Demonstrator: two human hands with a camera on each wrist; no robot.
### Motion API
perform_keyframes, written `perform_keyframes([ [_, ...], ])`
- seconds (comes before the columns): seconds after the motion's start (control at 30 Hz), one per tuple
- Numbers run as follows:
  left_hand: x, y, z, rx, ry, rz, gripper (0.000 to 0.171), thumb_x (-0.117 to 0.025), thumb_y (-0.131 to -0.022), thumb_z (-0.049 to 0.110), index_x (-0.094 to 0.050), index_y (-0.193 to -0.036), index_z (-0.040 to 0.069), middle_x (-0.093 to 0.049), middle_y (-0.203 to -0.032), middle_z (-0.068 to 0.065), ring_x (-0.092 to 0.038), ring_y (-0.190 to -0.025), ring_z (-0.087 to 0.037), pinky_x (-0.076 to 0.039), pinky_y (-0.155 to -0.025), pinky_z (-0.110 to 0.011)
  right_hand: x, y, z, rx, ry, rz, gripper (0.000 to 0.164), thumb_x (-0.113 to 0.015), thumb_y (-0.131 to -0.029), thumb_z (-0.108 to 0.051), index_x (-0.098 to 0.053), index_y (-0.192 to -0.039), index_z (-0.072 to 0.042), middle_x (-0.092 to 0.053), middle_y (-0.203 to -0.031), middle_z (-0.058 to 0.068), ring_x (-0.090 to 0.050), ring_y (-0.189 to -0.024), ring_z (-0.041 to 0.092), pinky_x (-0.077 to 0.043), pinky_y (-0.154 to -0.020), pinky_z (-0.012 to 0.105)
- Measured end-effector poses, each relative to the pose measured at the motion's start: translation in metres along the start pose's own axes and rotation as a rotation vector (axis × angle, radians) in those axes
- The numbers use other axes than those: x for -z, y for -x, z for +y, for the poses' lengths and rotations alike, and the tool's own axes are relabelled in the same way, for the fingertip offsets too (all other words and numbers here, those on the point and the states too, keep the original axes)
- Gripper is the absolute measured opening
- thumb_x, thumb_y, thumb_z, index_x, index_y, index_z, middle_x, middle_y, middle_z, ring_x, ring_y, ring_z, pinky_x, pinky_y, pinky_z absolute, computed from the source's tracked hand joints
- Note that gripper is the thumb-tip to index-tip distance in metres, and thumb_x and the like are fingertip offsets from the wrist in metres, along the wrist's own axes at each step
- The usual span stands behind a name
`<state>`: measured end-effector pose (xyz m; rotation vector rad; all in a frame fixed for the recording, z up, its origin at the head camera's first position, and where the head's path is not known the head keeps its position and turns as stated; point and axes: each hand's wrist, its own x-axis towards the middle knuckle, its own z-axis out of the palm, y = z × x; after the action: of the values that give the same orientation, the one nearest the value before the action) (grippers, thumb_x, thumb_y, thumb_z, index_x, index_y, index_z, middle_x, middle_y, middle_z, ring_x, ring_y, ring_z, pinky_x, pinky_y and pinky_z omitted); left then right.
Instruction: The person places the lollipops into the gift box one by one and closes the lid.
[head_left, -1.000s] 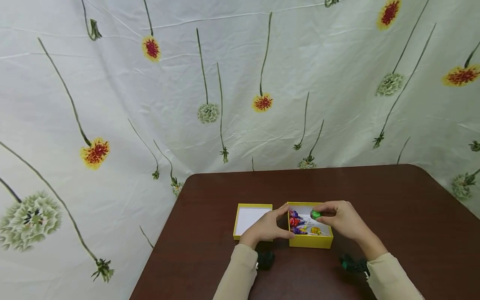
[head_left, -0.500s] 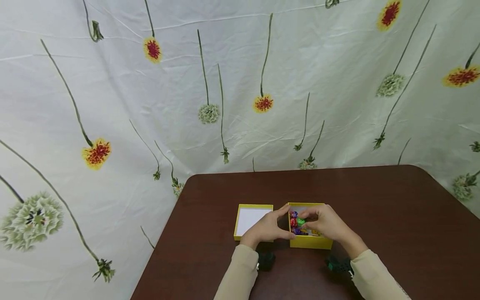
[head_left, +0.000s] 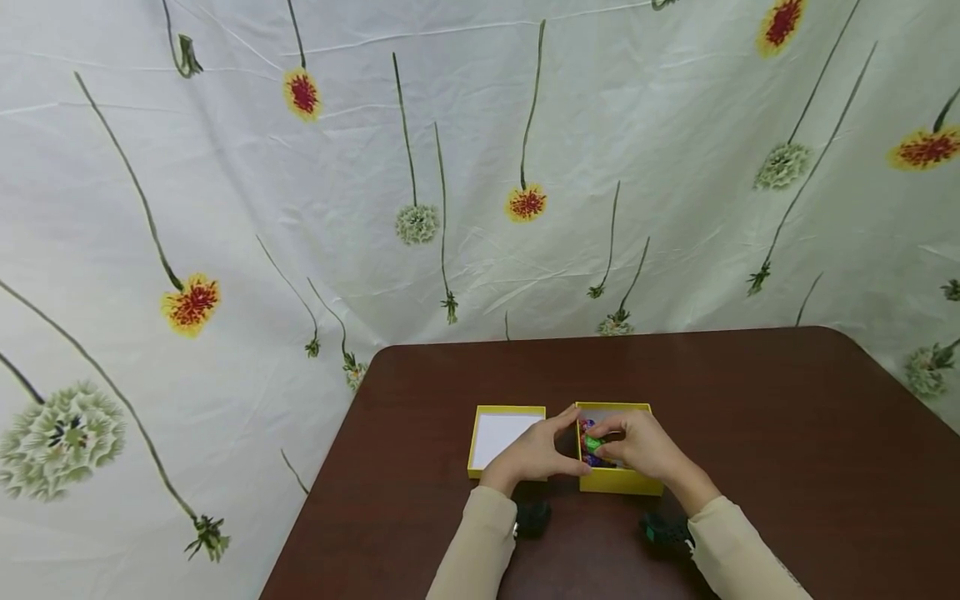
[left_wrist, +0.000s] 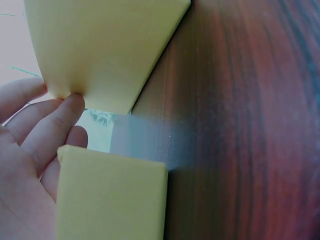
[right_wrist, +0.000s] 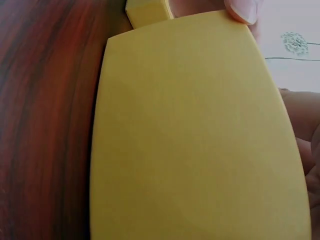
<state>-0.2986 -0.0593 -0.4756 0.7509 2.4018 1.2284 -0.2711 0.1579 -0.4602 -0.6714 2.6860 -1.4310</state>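
Observation:
A yellow box [head_left: 621,482] with purple-wrapped lollipops [head_left: 592,460] inside stands in front of the person in the head view. My left hand [head_left: 534,452] grips its left side, thumb at the near corner and index finger at the far one. In the left wrist view, fingertips [left_wrist: 76,102] touch the yellow wall. Inside the box, my right hand [head_left: 643,448] pinches a green-wrapped lollipop [head_left: 593,444] over the left end. The right wrist view has the box's near wall [right_wrist: 195,135] in front, hiding the lollipop and most of the right hand.
Left of the box lies its lid [head_left: 501,437], white inside up, with yellow rims and partly behind the left hand. Both sit on a dark brown table [head_left: 750,417]. A white flowered cloth [head_left: 480,167] hangs beyond the table's far edge.
My right hand has carried the green lollipop leftward and down into the box's left end, among the others. The left hand has stayed on the box.

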Motion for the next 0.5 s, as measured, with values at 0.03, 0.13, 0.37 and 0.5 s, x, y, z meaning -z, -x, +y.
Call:
perform_keyframes([
  [0.03, 0.0000, -0.0002, 0.0002, 0.000, 0.001, 0.000, 0.093, -0.081, -0.082, 0.038, -0.030, -0.159, 0.025, -0.024, -0.165, 0.012, -0.029, -0.152, -0.019, -0.032, -0.120, -0.049, 0.0002, 0.0001, 0.0005, 0.000, 0.005, -0.001, 0.019, -0.074, -0.085, 0.002, -0.078, -0.104, 0.001, -0.075, -0.109, 0.018, -0.072, -0.097, 0.031, -0.060, -0.069, 0.024],
  [0.13, 0.0001, -0.0005, 0.0009, -0.006, 0.009, -0.001, 0.093, -0.081, -0.083, 0.037, -0.029, -0.159, 0.025, -0.025, -0.165, 0.010, -0.029, -0.152, -0.021, -0.033, -0.120, -0.050, 0.0005, -0.0002, 0.0017, 0.010, 0.035, 0.003, 0.019, -0.074, -0.085, 0.001, -0.078, -0.104, 0.001, -0.075, -0.109, 0.017, -0.071, -0.100, 0.035, -0.061, -0.071, 0.027],
  [0.37, 0.0011, 0.0009, 0.0012, 0.000, 0.022, 0.002, 0.093, -0.081, -0.083, 0.035, -0.028, -0.159, 0.025, -0.024, -0.166, 0.006, -0.030, -0.151, -0.026, -0.034, -0.118, -0.052, -0.0032, -0.0032, -0.0002, 0.052, 0.122, 0.006, 0.020, -0.074, -0.085, 0.003, -0.077, -0.104, 0.003, -0.076, -0.106, 0.018, -0.072, -0.095, 0.031, -0.062, -0.071, 0.030],
  [0.5, -0.0002, 0.0000, 0.0015, -0.006, 0.034, -0.007, 0.093, -0.081, -0.084, 0.034, -0.028, -0.159, 0.023, -0.023, -0.166, 0.006, -0.029, -0.152, -0.026, -0.034, -0.119, -0.051, -0.0059, -0.0042, 0.0013, 0.080, 0.183, 0.004, 0.019, -0.075, -0.083, 0.005, -0.079, -0.101, 0.001, -0.077, -0.102, 0.015, -0.073, -0.092, 0.028, -0.062, -0.071, 0.029],
])
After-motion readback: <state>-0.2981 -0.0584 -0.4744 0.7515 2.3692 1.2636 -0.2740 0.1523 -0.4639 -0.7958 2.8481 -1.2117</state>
